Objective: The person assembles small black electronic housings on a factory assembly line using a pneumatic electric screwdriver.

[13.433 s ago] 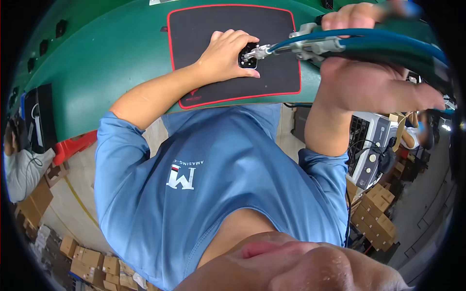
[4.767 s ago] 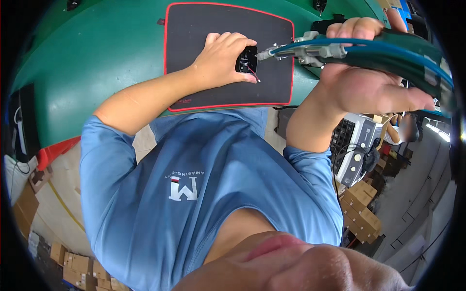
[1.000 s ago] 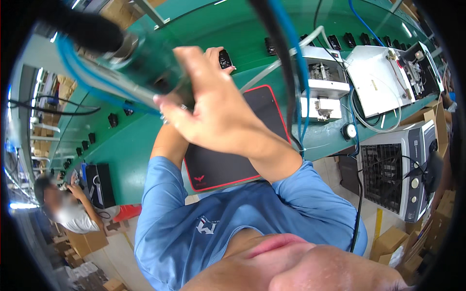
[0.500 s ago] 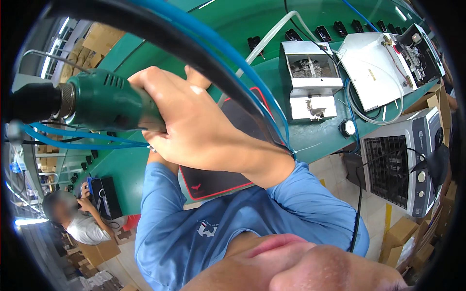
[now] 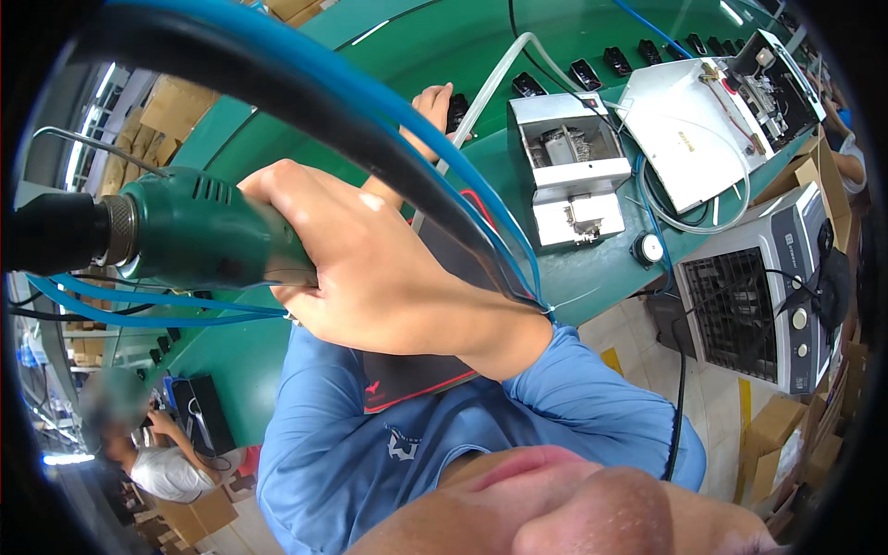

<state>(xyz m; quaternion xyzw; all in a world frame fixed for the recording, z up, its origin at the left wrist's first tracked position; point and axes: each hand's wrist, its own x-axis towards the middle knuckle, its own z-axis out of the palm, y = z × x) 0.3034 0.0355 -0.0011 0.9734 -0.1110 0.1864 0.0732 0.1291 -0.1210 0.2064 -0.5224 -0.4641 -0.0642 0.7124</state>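
My right hand [image 5: 361, 259] is wrapped round a green power screwdriver [image 5: 180, 227], held sideways with its black nose toward the left edge. Past it, my left hand [image 5: 427, 116] stretches across the bench, partly hidden behind a thick black cable [image 5: 305, 102] and blue hoses. Its fingers are apart beside a small black part [image 5: 458, 111]; whether they touch it I cannot tell. Under my arms lies a black mat [image 5: 444, 250] with a red border.
Several black parts [image 5: 617, 61] line the far side of the green bench [image 5: 573, 268]. At right stand a metal screw feeder [image 5: 569, 166], an opened white machine [image 5: 684, 139] and coiled clear tubing. An air cooler [image 5: 754, 291] and cartons [image 5: 772, 435] are beyond. Another person [image 5: 171, 462] sits at left.
My left hand has reached farther out, from behind my right hand to beside the small black part. My right hand keeps hold of the screwdriver. The whole view has shifted slightly.
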